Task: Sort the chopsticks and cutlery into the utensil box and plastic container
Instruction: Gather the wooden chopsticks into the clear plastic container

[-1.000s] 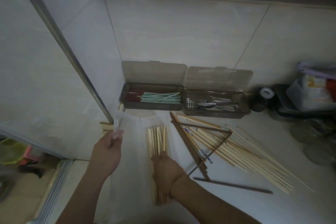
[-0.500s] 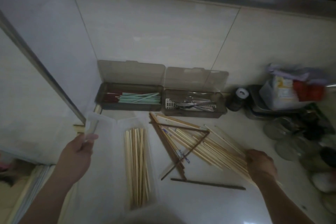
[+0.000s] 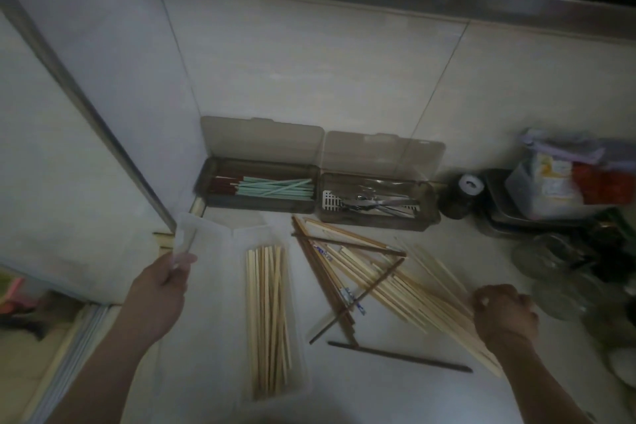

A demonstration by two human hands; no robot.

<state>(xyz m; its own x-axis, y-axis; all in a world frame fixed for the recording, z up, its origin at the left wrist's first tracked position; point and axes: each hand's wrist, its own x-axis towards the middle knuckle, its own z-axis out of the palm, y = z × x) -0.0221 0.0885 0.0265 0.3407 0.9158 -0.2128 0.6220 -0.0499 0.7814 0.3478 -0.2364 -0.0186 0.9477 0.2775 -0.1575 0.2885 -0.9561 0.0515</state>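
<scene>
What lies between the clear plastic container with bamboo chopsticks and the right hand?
In the head view, a loose pile of chopsticks lies between the plastic container and the right hand.

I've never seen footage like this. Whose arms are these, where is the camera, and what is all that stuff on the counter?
There is no machine: a person wears a camera on the head, looking down at their own hands. The left hand pinches the edge of a clear plastic container, which already holds a neat row of pale wooden chopsticks. The right hand is curled around the ends of a loose pile of chopsticks on the counter. Against the wall stand two open utensil boxes: one with green and dark red chopsticks, the other with metal cutlery.
</scene>
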